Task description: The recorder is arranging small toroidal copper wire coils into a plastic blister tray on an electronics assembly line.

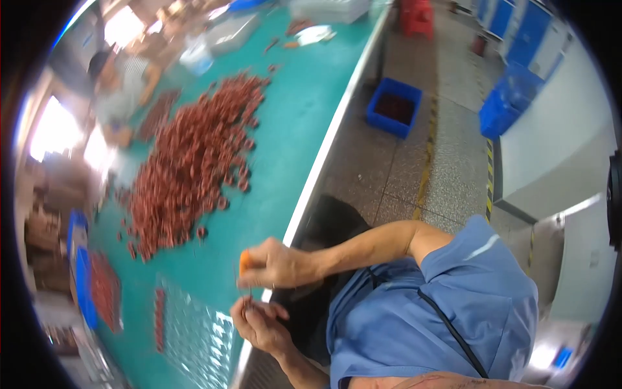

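Note:
My right hand (285,264) is closed around the orange handle (244,262) of a small hand tool. A thin tip seems to point down from it toward my left hand (262,329). The fingers of my left hand are pinched together just below, at the table edge; a small dark piece shows at the fingertips, too small to name. Beside that hand lies a clear plastic tray (194,337) with moulded pockets. One row of small reddish-brown rings (159,318) sits along its far side. A large heap of similar rings (194,162) spreads over the green tabletop (298,110).
Across the table a person (126,84) sits by more reddish pieces. A filled tray (103,292) lies by a blue container (84,285) at the left. On the floor stand a blue bin (382,123), blue crates (512,97) and a red stool (418,18).

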`<state>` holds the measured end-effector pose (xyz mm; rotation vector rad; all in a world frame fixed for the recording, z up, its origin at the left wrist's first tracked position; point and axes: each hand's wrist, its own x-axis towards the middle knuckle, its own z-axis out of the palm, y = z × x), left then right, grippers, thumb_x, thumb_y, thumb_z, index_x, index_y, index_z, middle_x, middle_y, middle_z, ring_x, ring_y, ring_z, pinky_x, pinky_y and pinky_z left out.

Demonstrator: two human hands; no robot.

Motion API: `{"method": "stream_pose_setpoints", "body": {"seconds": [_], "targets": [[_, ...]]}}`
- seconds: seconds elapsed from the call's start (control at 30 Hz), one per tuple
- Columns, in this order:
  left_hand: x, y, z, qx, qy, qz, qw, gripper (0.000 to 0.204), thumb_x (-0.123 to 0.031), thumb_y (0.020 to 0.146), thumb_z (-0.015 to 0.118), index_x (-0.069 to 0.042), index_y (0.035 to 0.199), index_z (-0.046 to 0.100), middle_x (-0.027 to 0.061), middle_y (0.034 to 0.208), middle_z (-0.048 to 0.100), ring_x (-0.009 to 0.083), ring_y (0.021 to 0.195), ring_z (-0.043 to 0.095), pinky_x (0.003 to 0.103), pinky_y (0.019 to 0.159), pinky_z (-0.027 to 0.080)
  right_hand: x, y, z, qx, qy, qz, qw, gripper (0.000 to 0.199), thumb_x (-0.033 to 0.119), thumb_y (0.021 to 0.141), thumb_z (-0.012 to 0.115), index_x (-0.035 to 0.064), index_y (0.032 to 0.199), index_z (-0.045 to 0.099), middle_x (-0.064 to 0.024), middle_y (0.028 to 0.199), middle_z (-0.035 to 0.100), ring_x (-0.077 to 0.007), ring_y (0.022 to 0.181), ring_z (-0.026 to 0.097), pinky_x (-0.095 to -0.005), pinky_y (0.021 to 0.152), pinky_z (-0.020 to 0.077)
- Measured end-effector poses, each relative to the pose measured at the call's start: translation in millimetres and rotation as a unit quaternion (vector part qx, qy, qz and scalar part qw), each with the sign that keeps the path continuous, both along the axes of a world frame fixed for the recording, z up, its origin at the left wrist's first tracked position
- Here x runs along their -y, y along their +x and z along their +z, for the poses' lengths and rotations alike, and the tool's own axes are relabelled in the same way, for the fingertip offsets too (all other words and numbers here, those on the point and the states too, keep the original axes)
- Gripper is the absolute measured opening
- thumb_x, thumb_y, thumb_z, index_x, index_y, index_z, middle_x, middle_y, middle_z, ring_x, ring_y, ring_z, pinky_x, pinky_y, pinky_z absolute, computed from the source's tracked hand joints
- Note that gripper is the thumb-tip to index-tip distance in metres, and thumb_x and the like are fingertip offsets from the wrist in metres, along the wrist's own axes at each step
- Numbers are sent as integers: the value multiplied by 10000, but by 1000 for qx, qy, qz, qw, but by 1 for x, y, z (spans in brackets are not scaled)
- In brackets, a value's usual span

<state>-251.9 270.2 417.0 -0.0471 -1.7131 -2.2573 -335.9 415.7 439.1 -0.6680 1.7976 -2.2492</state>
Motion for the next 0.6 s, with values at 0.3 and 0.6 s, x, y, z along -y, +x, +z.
{"method": "stream_pose_setpoints", "body": {"seconds": [0.3,0.6], "targets": [[-17,-7,6,67,26,-88,993,231,-186,1009,457,11,1113,518,38,628,465,127,528,508,242,480,407,-12,3,0,-17,-17,-15,1000,155,85,930,593,-7,1027,672,-22,773,636,-59,626,554,-199,532,452],[-14,-1,6,65,-61,-1,996,259,-212,1014,455,24,1094,528,45,642,547,107,546,545,231,487,441,0,-7,8,21,58,-9,998,225,172,904,665,-25,1012,662,-44,779,663,-77,631,607,-194,549,484]]}}
